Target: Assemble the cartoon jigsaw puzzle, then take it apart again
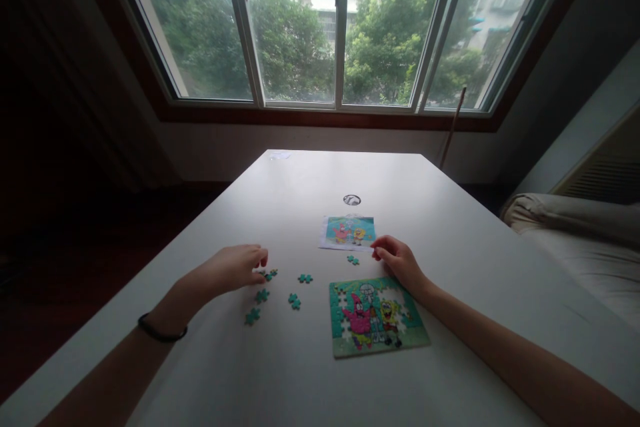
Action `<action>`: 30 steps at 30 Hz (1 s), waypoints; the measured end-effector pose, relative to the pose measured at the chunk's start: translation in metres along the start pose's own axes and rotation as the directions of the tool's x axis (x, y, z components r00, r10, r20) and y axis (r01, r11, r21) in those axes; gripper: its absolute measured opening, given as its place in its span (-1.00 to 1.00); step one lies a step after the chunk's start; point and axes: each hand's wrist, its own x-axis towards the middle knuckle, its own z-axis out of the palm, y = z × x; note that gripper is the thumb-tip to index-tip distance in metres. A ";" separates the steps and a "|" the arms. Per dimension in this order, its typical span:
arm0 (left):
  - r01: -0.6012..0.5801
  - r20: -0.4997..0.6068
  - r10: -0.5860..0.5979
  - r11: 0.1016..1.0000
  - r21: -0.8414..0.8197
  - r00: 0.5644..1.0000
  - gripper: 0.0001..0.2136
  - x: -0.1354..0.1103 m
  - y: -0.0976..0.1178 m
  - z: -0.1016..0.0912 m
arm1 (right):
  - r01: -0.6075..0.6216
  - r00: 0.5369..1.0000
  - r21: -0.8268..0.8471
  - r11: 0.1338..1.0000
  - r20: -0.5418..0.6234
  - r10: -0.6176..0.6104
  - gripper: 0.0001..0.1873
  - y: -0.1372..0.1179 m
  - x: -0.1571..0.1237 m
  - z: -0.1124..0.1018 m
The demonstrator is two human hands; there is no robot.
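My left hand [240, 265] hovers low at the left, fingers bent and thumb apart from them, over small puzzle pieces [271, 274]. It seems to hold nothing. More green puzzle pieces [263, 295] lie loose beside and below it. My right hand [397, 259] has its fingers curled together at the right edge of the printed picture [350, 232]; whether something small is between them I cannot make out. Just below that wrist lies a partly filled jigsaw puzzle [363, 320] with cartoon figures, pale gaps showing among its pieces.
Loose pieces [305, 278] lie between my left hand and the puzzle, and one green cluster [353, 259] is under the picture. A round black-and-white mark [352, 200] is farther back on the white table [225, 360]. Behind stands a window [300, 47]; a beige sofa [575, 247] is at right.
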 end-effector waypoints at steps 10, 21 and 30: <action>0.001 0.010 -0.002 1.000 0.031 1.000 -0.89 0.009 -0.005 0.013 | -0.008 1.000 -0.016 1.000 0.008 0.009 -0.84 -0.002 -0.001 0.000; 0.001 0.005 -0.001 0.999 0.053 1.000 -0.91 0.005 0.000 0.008 | 0.000 1.000 -0.043 0.999 0.002 0.000 -0.84 -0.001 -0.001 0.000; -0.265 -0.245 0.145 0.767 -0.584 0.959 -0.87 0.011 0.049 0.002 | 0.023 1.000 -0.051 0.998 0.009 -0.023 -0.85 -0.001 0.000 0.000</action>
